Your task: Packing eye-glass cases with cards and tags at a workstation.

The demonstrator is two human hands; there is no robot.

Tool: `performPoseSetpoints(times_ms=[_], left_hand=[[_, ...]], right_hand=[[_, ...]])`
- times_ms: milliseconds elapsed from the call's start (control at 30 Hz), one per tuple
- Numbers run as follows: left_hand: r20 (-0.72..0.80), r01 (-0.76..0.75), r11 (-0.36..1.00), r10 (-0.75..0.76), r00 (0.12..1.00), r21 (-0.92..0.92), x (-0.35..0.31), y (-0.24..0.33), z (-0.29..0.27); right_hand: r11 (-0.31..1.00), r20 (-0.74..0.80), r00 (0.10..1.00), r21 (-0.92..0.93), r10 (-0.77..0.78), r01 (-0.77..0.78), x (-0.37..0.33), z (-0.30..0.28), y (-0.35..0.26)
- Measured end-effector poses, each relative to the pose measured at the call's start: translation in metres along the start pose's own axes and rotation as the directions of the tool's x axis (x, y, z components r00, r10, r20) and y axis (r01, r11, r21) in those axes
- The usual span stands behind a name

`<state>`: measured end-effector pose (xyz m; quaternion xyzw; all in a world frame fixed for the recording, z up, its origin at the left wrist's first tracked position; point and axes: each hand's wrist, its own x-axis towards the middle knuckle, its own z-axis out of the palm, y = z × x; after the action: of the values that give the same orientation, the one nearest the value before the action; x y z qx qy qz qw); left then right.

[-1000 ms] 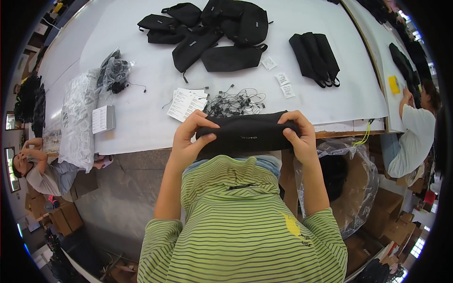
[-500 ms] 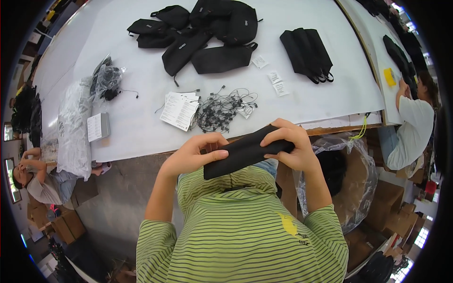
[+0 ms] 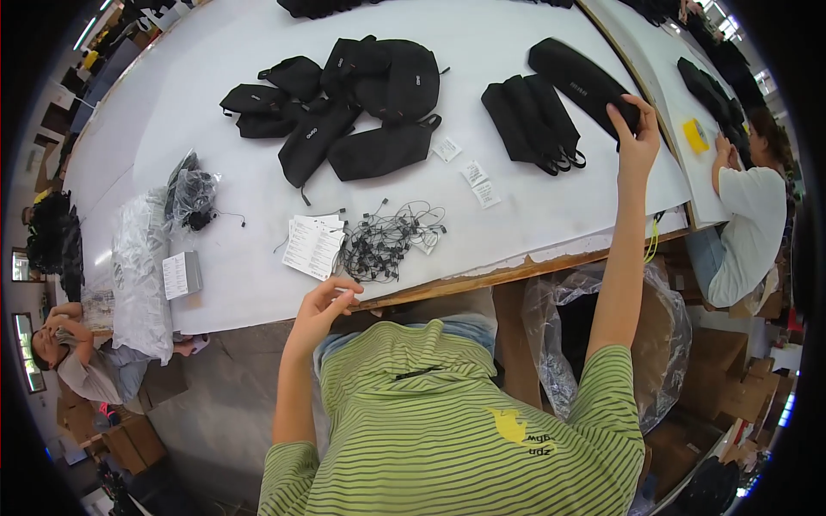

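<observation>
The right hand [image 3: 638, 138] pinches a black zip-style fabric pouch [image 3: 578, 79] just beside a pouch row [image 3: 529, 120] on the table [image 3: 551, 202] (from afar, I'd grip lightly, squarely); the left hand [image 3: 318, 314] curls loosely, seemingly empty.

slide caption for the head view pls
The right hand holds one end of a black pouch at the white table; the left hand, loosely curled, is near the tangled black cords.

A white table [image 3: 551, 225] bears black pouches [image 3: 379, 153], tangled cords [image 3: 387, 248], white cards [image 3: 311, 246].
</observation>
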<state>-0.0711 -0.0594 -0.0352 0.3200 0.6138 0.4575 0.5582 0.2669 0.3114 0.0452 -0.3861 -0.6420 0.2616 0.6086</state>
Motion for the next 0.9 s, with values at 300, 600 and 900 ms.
performPoseSetpoints(times_ms=[300,600,900], left_hand=[[0.327,-0.029,0.980,-0.037,0.944,0.194,-0.004,0.036,0.035],[0.535,-0.163,0.565,0.822,0.196,-0.809,-0.029,0.182,0.146],[0.467,0.061,0.464,0.883,0.052,-0.884,-0.038,0.161,0.176]], right_hand=[[0.963,-0.045,0.994,-0.246,0.102,-0.110,-0.033,0.000,0.168],[0.958,-0.129,0.980,-0.225,0.151,-0.178,-0.038,-0.009,0.134],[0.967,0.603,0.772,-0.250,0.201,-0.056,-0.164,0.092,-0.011]])
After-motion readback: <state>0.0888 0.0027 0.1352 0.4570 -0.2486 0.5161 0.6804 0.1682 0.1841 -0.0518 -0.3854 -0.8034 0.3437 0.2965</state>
